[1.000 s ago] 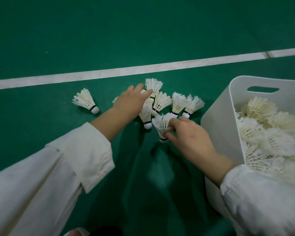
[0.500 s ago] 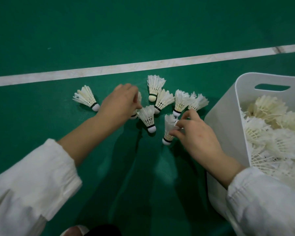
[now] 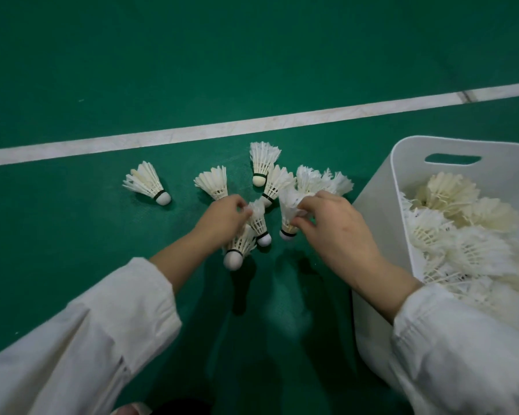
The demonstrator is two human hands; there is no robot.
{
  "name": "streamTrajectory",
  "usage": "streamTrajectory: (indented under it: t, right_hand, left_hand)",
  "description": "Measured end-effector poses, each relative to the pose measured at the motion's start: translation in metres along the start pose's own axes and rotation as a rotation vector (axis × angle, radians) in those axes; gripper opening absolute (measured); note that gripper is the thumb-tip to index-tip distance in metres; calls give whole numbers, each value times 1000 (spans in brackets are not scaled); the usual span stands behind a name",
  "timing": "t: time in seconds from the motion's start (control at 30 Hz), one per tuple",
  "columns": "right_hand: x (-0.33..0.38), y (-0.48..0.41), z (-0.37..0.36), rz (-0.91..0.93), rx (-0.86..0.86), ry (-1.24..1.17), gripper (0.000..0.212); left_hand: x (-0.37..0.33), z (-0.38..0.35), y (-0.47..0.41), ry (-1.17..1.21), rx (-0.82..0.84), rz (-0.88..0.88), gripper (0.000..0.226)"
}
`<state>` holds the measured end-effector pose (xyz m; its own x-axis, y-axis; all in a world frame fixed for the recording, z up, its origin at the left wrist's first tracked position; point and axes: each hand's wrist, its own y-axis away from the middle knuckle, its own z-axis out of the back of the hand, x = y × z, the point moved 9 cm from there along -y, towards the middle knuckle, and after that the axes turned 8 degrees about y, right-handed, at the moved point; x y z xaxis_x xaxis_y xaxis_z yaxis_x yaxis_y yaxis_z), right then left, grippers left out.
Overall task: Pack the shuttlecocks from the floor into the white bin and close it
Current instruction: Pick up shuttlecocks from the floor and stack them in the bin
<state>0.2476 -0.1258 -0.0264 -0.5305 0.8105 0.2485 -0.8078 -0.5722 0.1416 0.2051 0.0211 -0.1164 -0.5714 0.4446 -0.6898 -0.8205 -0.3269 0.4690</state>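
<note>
White shuttlecocks (image 3: 211,184) lie on the floor (image 3: 72,235) by the bin (image 3: 372,211); the left hand (image 3: 225,218) curls round two, the right hand (image 3: 339,235) pinches one. Gathering is the step; next, lift them over the rim.

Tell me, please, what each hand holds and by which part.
The left hand grips one shuttlecock by its feathers; the right hand pinches another shuttlecock by its feathers.

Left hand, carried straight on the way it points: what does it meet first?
Beyond the shuttlecock it grips, the left hand would first meet the loose shuttlecock right ahead; they may be touching, depth unclear.
</note>
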Motion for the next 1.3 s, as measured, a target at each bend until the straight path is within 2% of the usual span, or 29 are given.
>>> streamTrajectory:
  t: [0.13,0.33,0.47,0.63,0.77,0.93,1.13,1.3]
  right_hand:
    - [-3,0,32,44,-69,-36,20]
    - [-11,28,111,114,-119,-16,17]
    - [-37,56,177,94,-146,54,18]
    - [-100,114,227,-71,-279,19,27]
    - [-153,155,210,-203,-291,-41,24]
    - [-209,178,179,-349,-291,-46,18]
    - [-236,176,98,-341,-23,212,21]
    - [-246,167,55,-305,108,275,14]
  left_hand:
    - [-31,23,25,-19,-95,-138,17]
    - [-132,70,103,-319,-242,-473,15]
    - [-202,73,142,-402,-209,-559,14]
    - [-274,31,180,-429,-126,-649,19]
    - [-297,-23,189,-455,-102,-674,20]
    - [-279,-65,189,-346,-165,-613,15]
    - [-256,-107,190,-337,-98,-535,16]
    - [-246,-126,187,-355,-64,-513,16]
